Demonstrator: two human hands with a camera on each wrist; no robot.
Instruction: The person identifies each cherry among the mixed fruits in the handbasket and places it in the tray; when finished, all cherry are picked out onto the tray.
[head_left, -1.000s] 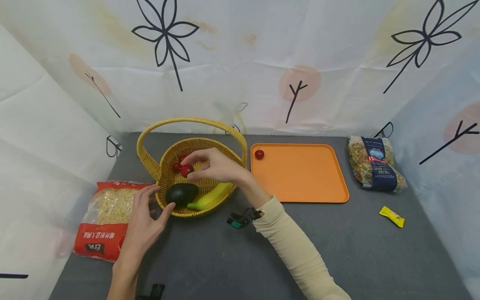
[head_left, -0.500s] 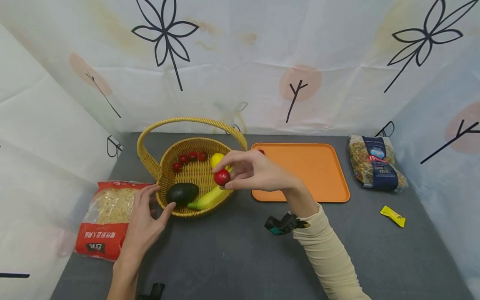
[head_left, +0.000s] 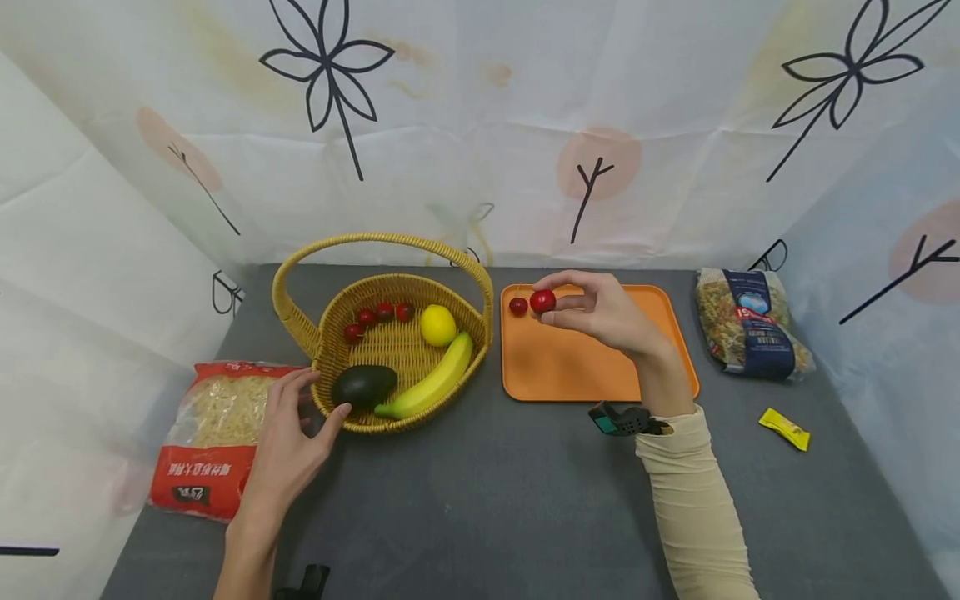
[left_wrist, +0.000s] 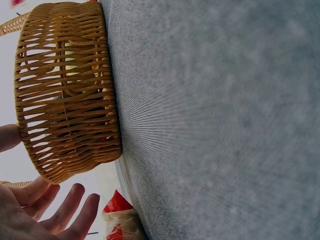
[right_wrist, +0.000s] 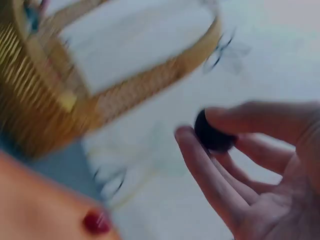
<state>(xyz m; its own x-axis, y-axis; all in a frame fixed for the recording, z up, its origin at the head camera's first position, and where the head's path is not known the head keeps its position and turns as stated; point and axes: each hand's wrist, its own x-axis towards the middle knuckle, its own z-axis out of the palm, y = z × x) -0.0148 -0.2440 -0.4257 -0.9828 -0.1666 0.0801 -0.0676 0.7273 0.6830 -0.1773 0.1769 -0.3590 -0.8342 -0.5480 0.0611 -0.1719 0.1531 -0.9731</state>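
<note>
My right hand (head_left: 600, 312) holds a dark red cherry (head_left: 543, 302) between thumb and fingertips over the left back part of an orange tray (head_left: 585, 367). Left of that cherry, another cherry (head_left: 518, 307) lies on the tray. My left hand (head_left: 288, 437) rests thumb and fingertips against the near left rim of a yellow wicker basket (head_left: 390, 430), its other fingers spread loosely. Inside the basket are several small cherries (head_left: 385, 312), a lemon (head_left: 438, 325), a banana (head_left: 431, 385) and a dark avocado (head_left: 365, 387). In the right wrist view, the held cherry (right_wrist: 212, 134) looks nearly black.
A red and clear bag of pasta (head_left: 202, 467) lies left of the basket, partly behind my left hand. At the right are a blue-labelled pasta bag (head_left: 750, 325) and a small yellow wrapped candy (head_left: 784, 429). The basket's tall handle (head_left: 382, 240) arches over its back.
My right hand has lifted a cherry out of the basket and carried it right, over the orange tray. My left hand has stayed at the basket rim.
</note>
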